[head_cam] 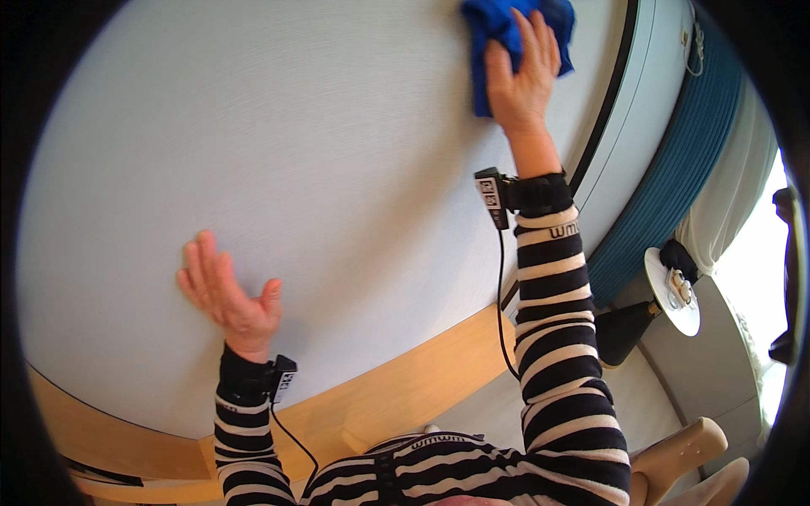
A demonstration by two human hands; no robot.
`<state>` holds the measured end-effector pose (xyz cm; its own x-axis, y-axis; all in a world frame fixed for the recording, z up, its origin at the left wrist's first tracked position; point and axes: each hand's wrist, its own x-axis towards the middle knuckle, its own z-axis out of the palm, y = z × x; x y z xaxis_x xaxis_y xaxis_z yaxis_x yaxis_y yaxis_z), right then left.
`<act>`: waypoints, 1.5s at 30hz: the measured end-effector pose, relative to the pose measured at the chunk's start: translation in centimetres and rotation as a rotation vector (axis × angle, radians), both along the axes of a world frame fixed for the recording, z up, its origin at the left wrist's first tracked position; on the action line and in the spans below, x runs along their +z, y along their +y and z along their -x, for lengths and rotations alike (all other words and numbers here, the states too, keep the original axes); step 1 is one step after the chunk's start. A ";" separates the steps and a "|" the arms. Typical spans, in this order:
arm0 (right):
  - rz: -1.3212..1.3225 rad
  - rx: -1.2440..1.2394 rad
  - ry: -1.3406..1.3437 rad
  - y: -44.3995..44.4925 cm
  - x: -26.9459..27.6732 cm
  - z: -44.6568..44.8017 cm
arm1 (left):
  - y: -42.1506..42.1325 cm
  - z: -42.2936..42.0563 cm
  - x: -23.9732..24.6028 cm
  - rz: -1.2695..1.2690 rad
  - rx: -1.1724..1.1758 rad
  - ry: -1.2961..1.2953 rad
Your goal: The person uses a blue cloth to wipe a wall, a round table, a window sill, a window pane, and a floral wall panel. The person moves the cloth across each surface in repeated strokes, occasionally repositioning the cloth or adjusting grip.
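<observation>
Over at the upper right, my right hand (525, 88) lies with its fingers spread on a crumpled blue cloth (495, 22), holding it against a pale grey wall surface (304, 158). Part of the cloth is cut off by the top of the view. Lower and to the left, my left hand (237, 300) is empty, with fingers raised and thumb apart. It is close to the wall surface; whether it touches it I cannot tell. Each wrist wears a black strap with a small box, and a thin cable runs down from each.
A wooden ledge (392, 386) runs below the wall surface. Dark trim (607, 101) edges its right side. Farther right are a teal curtain (671, 158), a sheer white curtain (728, 183) and a round white side table (658, 297) with small items. A beige chair (686, 446) is at lower right.
</observation>
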<state>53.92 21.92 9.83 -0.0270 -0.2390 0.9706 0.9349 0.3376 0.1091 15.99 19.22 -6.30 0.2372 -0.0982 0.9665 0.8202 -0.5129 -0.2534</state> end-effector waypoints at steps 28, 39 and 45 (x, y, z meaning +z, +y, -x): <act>0.379 0.953 2.373 -1.5 -48.9 -5.7 | -0.3 1.5 0.0 -0.019 0.178 -0.005; 0.276 0.250 0.924 -0.5 -22.0 -4.8 | -0.4 2.4 -0.4 -0.066 0.225 0.026; 0.197 0.062 0.254 -1.1 -14.7 -3.4 | -0.3 2.1 0.2 -0.033 0.249 0.003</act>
